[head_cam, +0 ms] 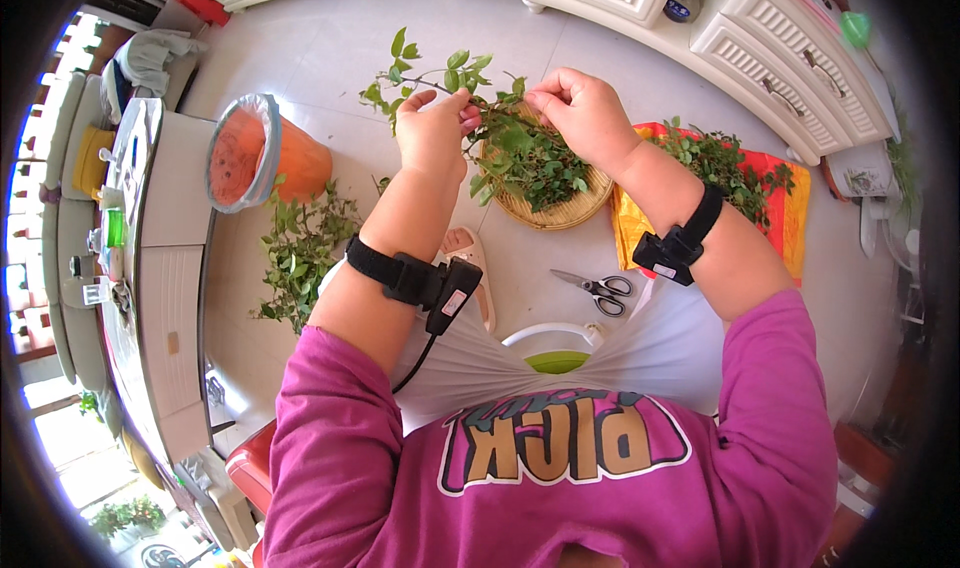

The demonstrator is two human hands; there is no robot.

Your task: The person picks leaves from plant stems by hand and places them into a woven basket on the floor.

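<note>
My left hand (437, 129) grips a leafy branch (420, 81) that extends up and left of it. At the stem's other side, my right hand (581, 114) has its thumb and forefinger pinched together beside the leaves; whether a leaf or bit of stem is between them is too small to tell. Below both hands, a round woven bamboo tray (551, 221) on the floor holds a heap of green leaves and sprigs (547, 174). Scissors (596, 289) with black and grey handles lie partly spread on the tiles, nearer my knees.
An orange bin (304, 164) with a plastic liner lies tipped at the left, near a pile of leafy branches (304, 256). More branches (697, 155) rest on a red and yellow bag (791, 215) at the right. White drawers (787, 80) stand beyond.
</note>
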